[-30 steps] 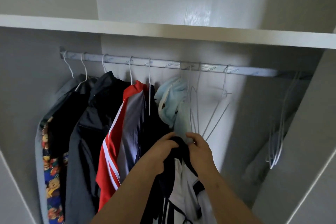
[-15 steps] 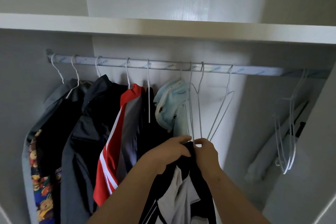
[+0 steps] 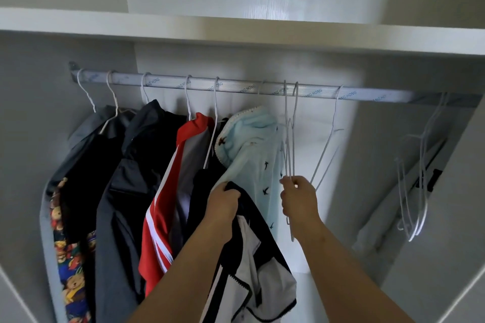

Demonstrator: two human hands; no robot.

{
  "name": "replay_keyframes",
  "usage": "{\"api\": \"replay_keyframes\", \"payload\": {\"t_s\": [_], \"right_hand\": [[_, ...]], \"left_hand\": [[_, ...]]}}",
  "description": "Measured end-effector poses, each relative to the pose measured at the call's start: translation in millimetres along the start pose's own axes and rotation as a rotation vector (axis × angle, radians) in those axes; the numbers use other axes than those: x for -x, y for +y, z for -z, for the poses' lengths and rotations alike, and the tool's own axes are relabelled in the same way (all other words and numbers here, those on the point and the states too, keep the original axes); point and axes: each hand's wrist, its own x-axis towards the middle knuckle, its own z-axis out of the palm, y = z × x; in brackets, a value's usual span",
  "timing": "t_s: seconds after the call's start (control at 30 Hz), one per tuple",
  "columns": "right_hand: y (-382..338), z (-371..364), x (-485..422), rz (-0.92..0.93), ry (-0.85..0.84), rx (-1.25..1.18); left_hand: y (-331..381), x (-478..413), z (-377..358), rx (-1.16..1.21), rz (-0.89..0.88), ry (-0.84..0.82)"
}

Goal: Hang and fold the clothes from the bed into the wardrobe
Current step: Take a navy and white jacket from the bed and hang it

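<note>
The left hand (image 3: pixel 223 202) grips the bunched top of a black-and-white garment (image 3: pixel 249 257), which hangs long-axis down in front of the wardrobe rail (image 3: pixel 367 96), its lower end cut off by the frame. The right hand (image 3: pixel 299 199) pinches the lower wires of an empty white hanger (image 3: pixel 290 139) hooked on the rail, hanging vertically; the fingers (image 3: pixel 286 181) close around it, though the hanger's bottom edge is partly hidden behind the wrist.

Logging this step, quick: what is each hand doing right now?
Left hand: closed on the black and white garment.
Right hand: closed on empty wire hangers.
</note>
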Motion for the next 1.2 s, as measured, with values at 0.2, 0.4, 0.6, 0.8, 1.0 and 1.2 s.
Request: {"api": "replay_keyframes", "payload": {"t_s": [0.2, 0.4, 0.6, 0.8, 1.0, 1.2], "right_hand": [[-13.6, 1.6, 4.2, 0.086, 0.049, 0.004], [-0.4, 3.1, 25.2, 0.115, 0.013, -0.039], [2.6, 5.7, 41.4, 0.135, -0.018, -0.065], [16.1, 5.6, 54.0, 0.125, -0.015, -0.067], [45.3, 11.6, 78.3, 0.052, -0.043, 0.004], [77.9, 49.6, 125.6, -0.069, -0.028, 0.027]], "left_hand": [[-2.5, 7.6, 9.0, 0.199, -0.011, 0.045], [-3.4, 12.9, 9.4, 0.227, -0.015, 0.021], [-5.9, 17.6, 10.3, 0.165, -0.005, -0.046], [-6.8, 19.5, 14.7, 0.113, 0.004, -0.135], [-16.8, 22.9, 20.5, 0.007, -0.011, -0.187], [-45.2, 51.6, 10.7, -0.089, 0.024, -0.269]]}}
